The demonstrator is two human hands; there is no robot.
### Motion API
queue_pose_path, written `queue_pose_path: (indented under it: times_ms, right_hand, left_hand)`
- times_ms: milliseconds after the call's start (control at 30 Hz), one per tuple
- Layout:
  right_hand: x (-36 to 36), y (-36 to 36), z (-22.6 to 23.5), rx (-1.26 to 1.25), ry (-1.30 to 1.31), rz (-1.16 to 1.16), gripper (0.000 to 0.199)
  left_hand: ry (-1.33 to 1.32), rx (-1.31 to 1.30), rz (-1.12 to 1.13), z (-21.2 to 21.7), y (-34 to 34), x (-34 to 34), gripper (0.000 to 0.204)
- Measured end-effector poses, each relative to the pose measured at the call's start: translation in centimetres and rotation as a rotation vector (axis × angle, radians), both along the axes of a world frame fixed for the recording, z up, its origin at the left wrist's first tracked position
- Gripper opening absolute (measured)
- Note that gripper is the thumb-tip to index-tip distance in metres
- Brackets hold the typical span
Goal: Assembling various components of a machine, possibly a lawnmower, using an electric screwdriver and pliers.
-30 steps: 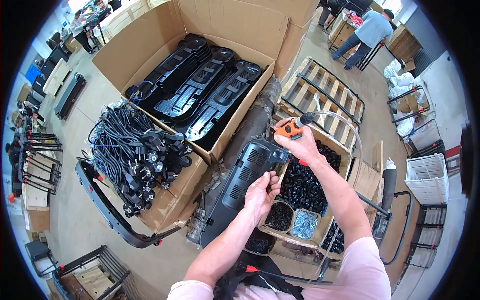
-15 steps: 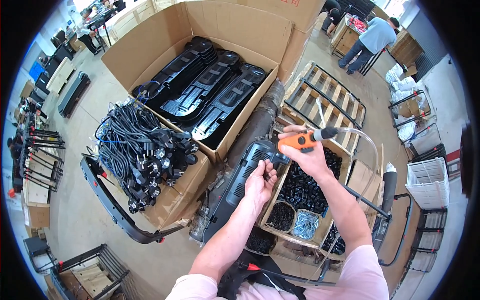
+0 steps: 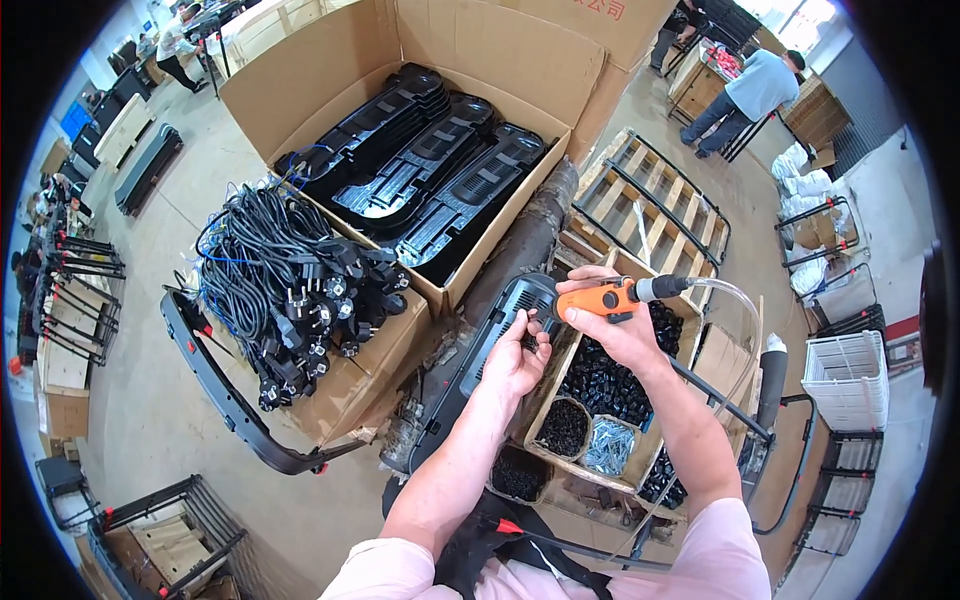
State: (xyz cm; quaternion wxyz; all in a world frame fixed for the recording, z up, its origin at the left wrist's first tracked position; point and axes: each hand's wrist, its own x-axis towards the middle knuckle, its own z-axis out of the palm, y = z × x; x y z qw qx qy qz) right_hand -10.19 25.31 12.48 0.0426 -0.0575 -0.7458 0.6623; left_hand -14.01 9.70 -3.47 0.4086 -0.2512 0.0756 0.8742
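My right hand (image 3: 618, 322) grips an orange power screwdriver (image 3: 600, 298) with a clear hose trailing to the right. Its tip points left at a long black plastic housing (image 3: 495, 340) that lies slanted in front of me. My left hand (image 3: 517, 358) rests on that housing near its vented upper end, fingers pinched around a small dark part just under the tool tip. Right below the hands a cardboard tray (image 3: 600, 400) holds small black parts and a tub of silver screws (image 3: 608, 446).
A big cardboard box (image 3: 330, 60) of stacked black housings stands at the back. A heap of black power cables (image 3: 290, 290) lies on a carton to the left. Wooden pallets (image 3: 650, 210) are on the right, white baskets (image 3: 845, 375) further right. People work in the distance.
My right hand brought the orange screwdriver down and left to the housing. My left hand slid up the housing to meet the tool tip.
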Motion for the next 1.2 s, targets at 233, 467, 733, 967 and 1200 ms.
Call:
queue_pose_path:
  times_ms: [233, 467, 733, 967, 1200]
  right_hand:
    - [-2.9, -2.1, -2.0, 0.071, 0.093, -0.081, 0.054]
    - [-5.9, -3.0, -3.9, 0.173, 0.052, -0.084, 0.051]
    - [-7.4, -3.8, -4.9, 0.279, 0.015, -0.02, 0.034]
    - [-7.4, -4.0, -4.6, 0.314, 0.043, -0.006, 0.029]
    - [-7.0, -4.6, -5.2, 0.339, -0.016, -0.021, 0.032]
  left_hand:
    - [0.053, -0.114, 0.028, 1.1, 0.1, 0.4, 0.032]
    - [0.001, -0.2, -0.178, 1.1, -3.4, 5.6, 0.028]
    - [0.096, -0.185, -0.344, 1.1, -7.4, 10.8, 0.031]
    - [0.143, -0.294, -0.417, 1.7, -9.6, 13.3, 0.03]
    - [0.141, -0.342, -0.412, 1.5, -11.7, 14.5, 0.029]
